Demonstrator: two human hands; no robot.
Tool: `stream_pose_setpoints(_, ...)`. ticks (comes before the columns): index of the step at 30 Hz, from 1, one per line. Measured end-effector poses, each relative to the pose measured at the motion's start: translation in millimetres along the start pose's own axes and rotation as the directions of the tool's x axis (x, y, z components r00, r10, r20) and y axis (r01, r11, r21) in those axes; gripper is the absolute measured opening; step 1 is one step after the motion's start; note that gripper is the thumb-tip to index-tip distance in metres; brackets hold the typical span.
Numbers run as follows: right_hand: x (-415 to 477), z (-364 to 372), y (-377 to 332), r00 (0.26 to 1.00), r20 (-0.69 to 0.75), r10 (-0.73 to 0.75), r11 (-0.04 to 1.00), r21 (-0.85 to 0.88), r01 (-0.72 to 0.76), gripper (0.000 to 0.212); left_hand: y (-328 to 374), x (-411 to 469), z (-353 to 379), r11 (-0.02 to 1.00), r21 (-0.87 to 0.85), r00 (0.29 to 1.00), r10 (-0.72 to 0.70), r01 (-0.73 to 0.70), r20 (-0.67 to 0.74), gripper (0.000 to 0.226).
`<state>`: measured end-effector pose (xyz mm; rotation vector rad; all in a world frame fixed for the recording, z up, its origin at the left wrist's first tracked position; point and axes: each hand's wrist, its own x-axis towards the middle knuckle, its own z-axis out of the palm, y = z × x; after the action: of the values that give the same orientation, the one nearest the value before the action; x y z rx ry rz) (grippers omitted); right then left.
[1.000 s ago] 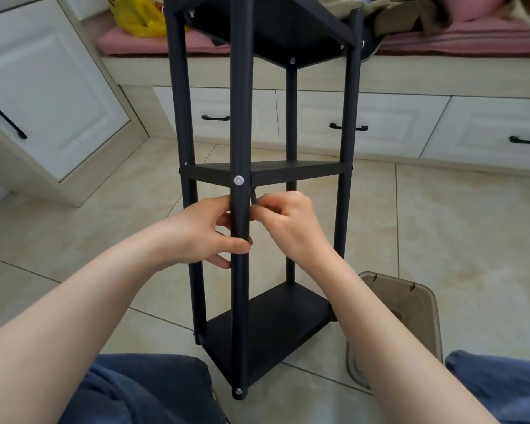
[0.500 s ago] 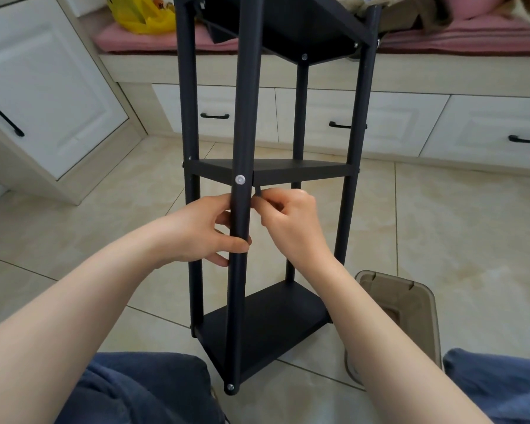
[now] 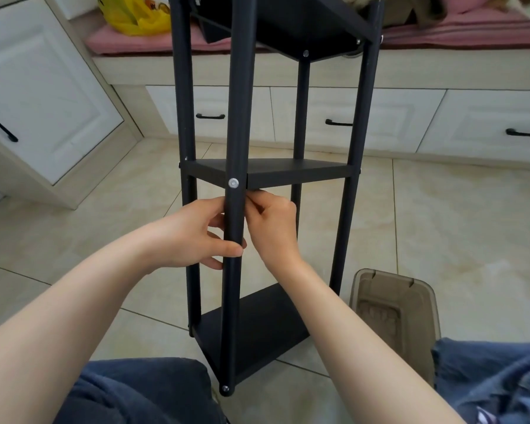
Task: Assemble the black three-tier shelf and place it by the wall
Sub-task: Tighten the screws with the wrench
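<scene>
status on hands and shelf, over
Left hand grips front post. Right hand pinched under middle tier, contents unclear. Shelf standing on floor. Brown bin beside it.

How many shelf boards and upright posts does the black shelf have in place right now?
Shelf boards: 3
Upright posts: 4
Total: 7
</scene>
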<state>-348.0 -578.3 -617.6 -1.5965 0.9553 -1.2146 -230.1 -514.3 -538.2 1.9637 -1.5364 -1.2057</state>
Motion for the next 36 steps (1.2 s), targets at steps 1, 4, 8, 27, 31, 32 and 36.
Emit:
stream_pose_setpoints(1,0.1,1.3,0.8,1.000,-0.013,-0.008,1.000,-0.003,0.007,0.017,-0.2,0.2,-0.1,1.000,0.002,1.000,-0.001,0.001,0.002,0.040)
stream_pose_setpoints(4,0.5,2.3,2.7,0.999,-0.027,-0.017,1.000,-0.018,0.016,0.017,0.1,0.4,-0.6,1.000,0.011,1.000,0.001,-0.001,0.002,0.040)
stream_pose_setpoints(8,-1.8,-3.4,4.4,0.999,0.029,0.028,0.998,-0.051,-0.027,0.020,0.4,-0.4,-1.6,1.000,0.000,1.000,0.015,-0.015,0.006,0.040)
stream_pose_setpoints(27,-4.1,-27.7,-17.4,0.992,0.126,-0.008,0.995,-0.102,0.021,0.034,2.7,-0.5,-0.8,0.999,0.020,0.999,0.035,-0.035,0.013,0.042)
stream_pose_setpoints(31,-5.2,-26.2,-17.9,0.989,0.145,-0.007,0.992,-0.124,0.025,0.029,1.1,-1.7,-2.7,0.998,0.029,0.998,0.054,-0.055,0.032,0.040)
stream_pose_setpoints(32,-5.3,-25.8,-17.4,0.990,0.143,-0.009,0.990,-0.136,0.029,0.026,0.5,-1.9,-3.1,0.998,0.029,0.998,0.051,-0.052,0.033,0.040)
stream_pose_setpoints(36,-8.0,-23.9,-16.0,0.993,0.109,-0.046,0.984,-0.165,0.063,0.020,1.1,-1.5,-2.6,0.999,0.017,0.999,0.040,-0.040,0.025,0.045)
